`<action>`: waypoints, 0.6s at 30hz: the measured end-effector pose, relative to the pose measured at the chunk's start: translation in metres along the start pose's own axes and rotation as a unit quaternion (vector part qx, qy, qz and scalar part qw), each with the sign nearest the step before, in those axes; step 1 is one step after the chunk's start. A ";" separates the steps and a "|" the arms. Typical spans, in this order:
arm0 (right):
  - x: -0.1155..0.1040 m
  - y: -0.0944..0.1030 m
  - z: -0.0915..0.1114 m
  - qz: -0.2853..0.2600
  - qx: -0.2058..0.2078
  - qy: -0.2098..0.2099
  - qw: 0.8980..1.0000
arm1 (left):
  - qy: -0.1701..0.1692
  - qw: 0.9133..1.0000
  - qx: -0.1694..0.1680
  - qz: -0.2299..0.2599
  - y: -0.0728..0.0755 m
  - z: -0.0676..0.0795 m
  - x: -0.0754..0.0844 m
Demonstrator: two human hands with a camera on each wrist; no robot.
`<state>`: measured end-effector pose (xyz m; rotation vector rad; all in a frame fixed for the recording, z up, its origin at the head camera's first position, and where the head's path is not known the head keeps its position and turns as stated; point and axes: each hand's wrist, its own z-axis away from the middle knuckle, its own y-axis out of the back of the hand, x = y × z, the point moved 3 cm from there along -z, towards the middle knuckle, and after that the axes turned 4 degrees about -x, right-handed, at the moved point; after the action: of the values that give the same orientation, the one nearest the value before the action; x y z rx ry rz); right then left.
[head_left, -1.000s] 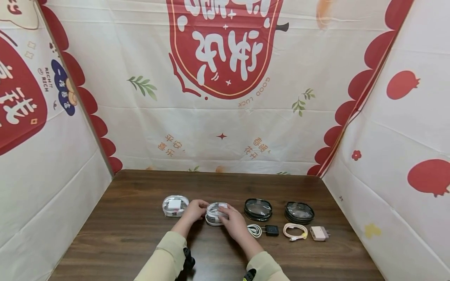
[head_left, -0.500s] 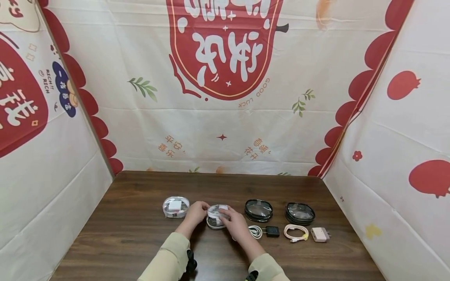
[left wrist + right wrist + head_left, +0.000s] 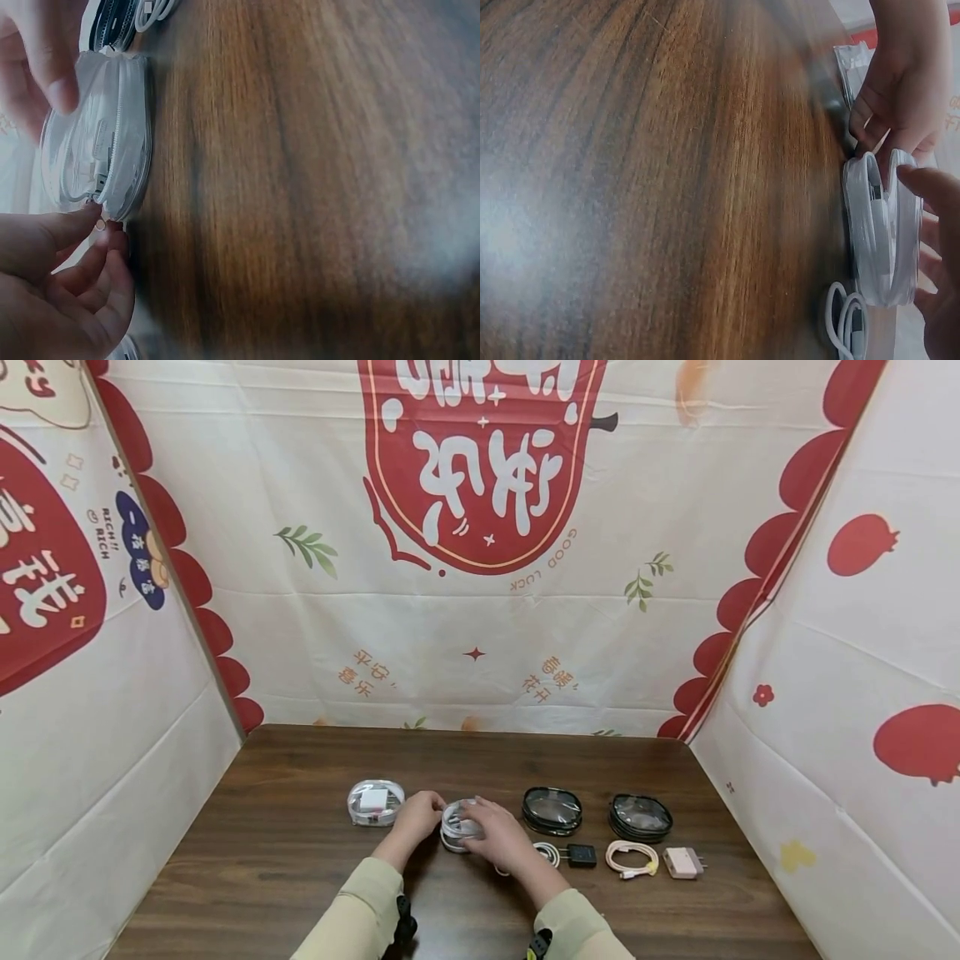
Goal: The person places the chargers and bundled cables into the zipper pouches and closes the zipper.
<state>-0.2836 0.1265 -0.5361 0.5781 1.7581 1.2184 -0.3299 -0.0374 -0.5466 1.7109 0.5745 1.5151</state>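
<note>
A clear oval zip pouch (image 3: 454,828) with white trim stands mid-table between my hands. Inside it lies a coiled white cable with a metal-ended plug (image 3: 99,182). My left hand (image 3: 418,818) is at the pouch's left end, thumb and fingertip pinching the zipper pull (image 3: 100,223). Over the lid from the right, my right hand (image 3: 501,838) rests with its fingers spread along the top and far side; in the right wrist view one fingertip touches the lid's edge. The lid sits low over the pouch, partly hidden by that hand.
Another clear pouch (image 3: 375,803) with a white charger inside lies to the left. Two black-trimmed pouches (image 3: 552,810) stand to the right. Before them lie a white cable (image 3: 547,853), a black charger (image 3: 581,856), a cream cable (image 3: 632,858) and a pale charger (image 3: 682,862).
The lid, lifted with a dark gap beneath it half a second ago, now lies lower. My right hand has spread farther over the pouch; my left has stayed at its left end.
</note>
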 end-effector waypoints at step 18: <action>0.002 -0.011 -0.004 -0.008 -0.050 -0.025 0.998 | -0.060 0.993 -0.041 -0.092 0.003 0.006 0.001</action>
<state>-0.2867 0.1215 -0.5466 0.5302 1.6467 1.2615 -0.3241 -0.0396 -0.5433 1.6269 0.5809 1.2805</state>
